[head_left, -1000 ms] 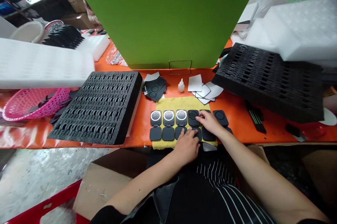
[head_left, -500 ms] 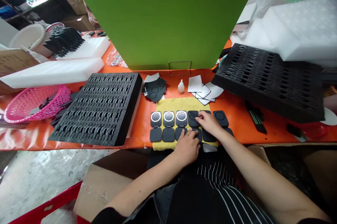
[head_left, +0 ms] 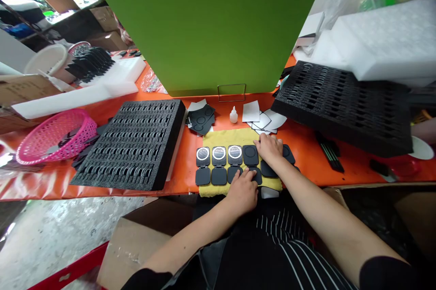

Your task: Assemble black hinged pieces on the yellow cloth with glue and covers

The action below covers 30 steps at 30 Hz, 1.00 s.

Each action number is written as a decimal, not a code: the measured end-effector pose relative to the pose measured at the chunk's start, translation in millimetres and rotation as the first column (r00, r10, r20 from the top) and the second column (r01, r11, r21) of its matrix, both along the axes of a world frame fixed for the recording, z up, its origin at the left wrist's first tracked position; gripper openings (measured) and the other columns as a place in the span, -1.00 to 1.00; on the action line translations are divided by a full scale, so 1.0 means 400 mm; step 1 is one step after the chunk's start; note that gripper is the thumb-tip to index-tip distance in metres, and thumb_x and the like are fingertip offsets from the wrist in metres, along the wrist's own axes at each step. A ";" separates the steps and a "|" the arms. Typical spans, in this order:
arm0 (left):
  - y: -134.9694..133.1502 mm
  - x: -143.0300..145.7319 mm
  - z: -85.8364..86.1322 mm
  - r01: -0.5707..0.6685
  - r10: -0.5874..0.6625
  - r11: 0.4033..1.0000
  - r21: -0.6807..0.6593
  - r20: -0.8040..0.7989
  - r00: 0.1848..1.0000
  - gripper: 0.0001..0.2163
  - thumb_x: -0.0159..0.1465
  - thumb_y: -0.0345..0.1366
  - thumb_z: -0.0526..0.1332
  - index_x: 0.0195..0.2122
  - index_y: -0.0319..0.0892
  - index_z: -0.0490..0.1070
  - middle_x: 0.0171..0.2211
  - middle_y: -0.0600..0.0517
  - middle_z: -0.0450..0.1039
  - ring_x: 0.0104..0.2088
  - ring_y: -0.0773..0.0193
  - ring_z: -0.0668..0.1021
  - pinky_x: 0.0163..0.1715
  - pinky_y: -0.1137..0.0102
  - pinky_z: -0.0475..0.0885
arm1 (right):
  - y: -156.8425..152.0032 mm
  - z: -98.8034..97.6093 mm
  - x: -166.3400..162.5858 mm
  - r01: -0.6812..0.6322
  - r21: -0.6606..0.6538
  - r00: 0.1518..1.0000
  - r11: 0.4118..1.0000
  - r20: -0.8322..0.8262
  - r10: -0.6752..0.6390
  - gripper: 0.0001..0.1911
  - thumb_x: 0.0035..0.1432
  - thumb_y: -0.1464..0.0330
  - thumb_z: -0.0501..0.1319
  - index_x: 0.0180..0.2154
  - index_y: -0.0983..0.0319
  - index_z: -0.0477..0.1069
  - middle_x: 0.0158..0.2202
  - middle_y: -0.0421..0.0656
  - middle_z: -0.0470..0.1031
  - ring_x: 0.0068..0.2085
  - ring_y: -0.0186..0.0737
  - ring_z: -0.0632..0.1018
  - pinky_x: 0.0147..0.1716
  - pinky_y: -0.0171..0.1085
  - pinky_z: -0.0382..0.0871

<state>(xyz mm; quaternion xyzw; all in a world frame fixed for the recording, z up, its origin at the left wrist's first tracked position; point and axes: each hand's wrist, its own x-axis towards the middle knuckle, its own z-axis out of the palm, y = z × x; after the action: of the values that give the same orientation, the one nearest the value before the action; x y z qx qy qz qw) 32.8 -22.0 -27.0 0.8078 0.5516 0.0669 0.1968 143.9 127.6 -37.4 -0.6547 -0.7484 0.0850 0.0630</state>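
My left hand [head_left: 243, 189] lies palm down with its fingers spread over the lower halves of the third and fourth hinged black cases, touching them. My right hand [head_left: 270, 148] is above the upper row, just right of the fourth case's upper half [head_left: 250, 155], which is plain black with a round outline. Its thumb and fingertips look slightly apart, with nothing visible between them; it hides the fifth case's upper half. Three cases on the left have white rings with a grid, one being the middle ringed case [head_left: 219, 156]. All lie opened flat on a yellow cloth [head_left: 235, 135].
A small white dropper bottle [head_left: 233, 115] stands behind the cloth, between black die-cut sheets [head_left: 201, 120] and white cards [head_left: 251, 111]. Slotted black foam trays stand left [head_left: 127, 144] and right [head_left: 340, 103]. A pink basket [head_left: 56, 137] sits far left; a green panel [head_left: 207, 26] rises behind.
My right hand has moved off the fourth case's upper half, slightly away from me and right, uncovering it. My left hand stays on the lower halves. The view has shifted slightly.
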 end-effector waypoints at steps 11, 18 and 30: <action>-0.004 -0.045 0.053 -0.227 0.688 0.723 -0.653 0.712 0.143 -0.76 0.16 -0.16 0.14 -0.30 -0.26 0.39 -0.38 0.00 0.42 -0.33 0.26 0.44 -0.27 0.40 0.32 | -0.268 0.161 0.092 -0.220 0.196 0.822 0.955 -0.489 0.290 -0.76 0.14 0.29 0.03 -0.20 0.17 0.39 -0.23 -0.11 0.46 -0.18 -0.14 0.44 -0.16 -0.19 0.29; -0.016 -0.039 0.078 -0.036 0.671 0.740 -0.672 0.741 -0.032 -0.76 0.08 -0.26 0.25 -0.25 -0.27 0.40 -0.31 -0.03 0.44 -0.27 0.26 0.45 -0.18 0.38 0.30 | -0.275 0.117 0.055 -0.260 -0.095 0.725 0.961 -0.676 0.129 -0.63 0.14 0.25 0.03 -0.02 0.17 0.30 -0.05 -0.08 0.38 -0.13 -0.18 0.45 -0.17 -0.19 0.37; -0.018 -0.068 0.099 0.128 0.851 0.505 -0.854 0.467 -0.241 -0.63 0.11 -0.16 0.22 -0.10 -0.25 0.34 -0.27 -0.10 0.46 -0.30 0.18 0.51 -0.36 0.36 0.41 | -0.259 0.157 0.046 -0.368 -0.115 0.691 0.923 -0.698 0.189 -0.71 0.09 0.26 0.10 -0.11 0.09 0.36 -0.20 -0.19 0.49 -0.17 -0.19 0.49 -0.20 -0.21 0.37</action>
<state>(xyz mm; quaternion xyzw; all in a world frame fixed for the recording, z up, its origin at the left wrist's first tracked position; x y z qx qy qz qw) 5.7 -29.0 12.7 0.0989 0.4524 0.4798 0.7452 162.4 24.1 25.4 -0.4592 -0.7486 0.4169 0.2342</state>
